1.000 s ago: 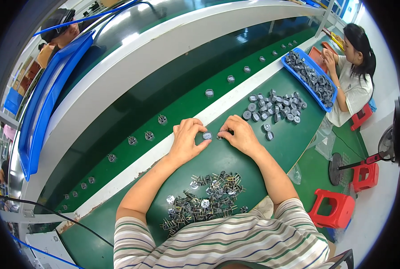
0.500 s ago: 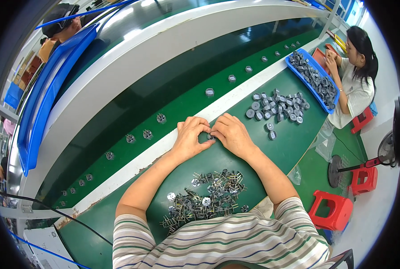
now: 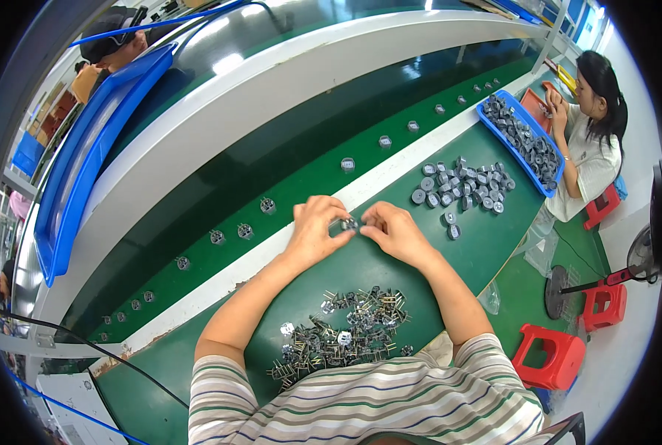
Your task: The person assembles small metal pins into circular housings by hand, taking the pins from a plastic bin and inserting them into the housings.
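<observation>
My left hand pinches a small dark round plug part between thumb and fingers, just above the green table. My right hand is beside it, fingers curled and thumb apart, with no object visible between them; its fingertips are slightly away from the part. Close to my body lies a pile of plug inserts with metal pins, a few white pieces among them. Grey round plug housings are scattered on the table to the right of my right hand.
Beyond a white ledge runs a green conveyor belt carrying spaced-out parts. A blue tray full of grey housings stands at far right, near a seated person. Red stools and a fan are on the right.
My right hand has drawn back to the right, off the small part, which stays in my left hand. The view has shifted slightly.
</observation>
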`<control>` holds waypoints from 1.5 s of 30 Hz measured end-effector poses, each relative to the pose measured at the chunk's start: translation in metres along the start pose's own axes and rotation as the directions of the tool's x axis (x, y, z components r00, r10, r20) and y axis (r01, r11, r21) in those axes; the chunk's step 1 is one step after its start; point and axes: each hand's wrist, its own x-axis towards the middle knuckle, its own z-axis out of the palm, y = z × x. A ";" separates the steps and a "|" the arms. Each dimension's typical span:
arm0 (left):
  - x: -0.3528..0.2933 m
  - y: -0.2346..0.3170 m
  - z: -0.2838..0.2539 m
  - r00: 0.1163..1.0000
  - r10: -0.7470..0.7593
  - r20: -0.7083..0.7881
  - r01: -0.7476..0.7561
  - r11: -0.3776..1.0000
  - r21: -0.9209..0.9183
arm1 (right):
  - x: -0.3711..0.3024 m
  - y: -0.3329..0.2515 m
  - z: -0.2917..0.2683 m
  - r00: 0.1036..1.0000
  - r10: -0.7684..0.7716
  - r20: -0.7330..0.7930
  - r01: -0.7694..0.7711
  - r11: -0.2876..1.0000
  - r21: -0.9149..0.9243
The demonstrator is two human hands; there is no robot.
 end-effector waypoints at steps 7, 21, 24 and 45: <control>0.004 -0.045 -0.043 0.961 -0.141 -0.236 0.227 0.893 0.389 | -0.022 -0.016 -0.006 0.561 -0.533 0.633 0.486 0.831 0.270; 0.087 -0.045 0.003 0.997 0.071 0.002 -0.068 0.957 0.281 | -0.019 -0.012 0.020 0.763 -0.417 0.494 0.329 0.908 0.258; 0.082 -0.038 0.005 0.998 0.023 -0.055 -0.006 0.959 0.282 | -0.015 -0.005 0.021 0.807 -0.419 0.417 0.346 0.906 0.242; 0.004 0.019 0.015 0.998 0.044 0.042 -0.043 0.999 -0.025 | -0.004 0.032 -0.012 0.949 -0.219 -0.227 0.160 0.955 -0.251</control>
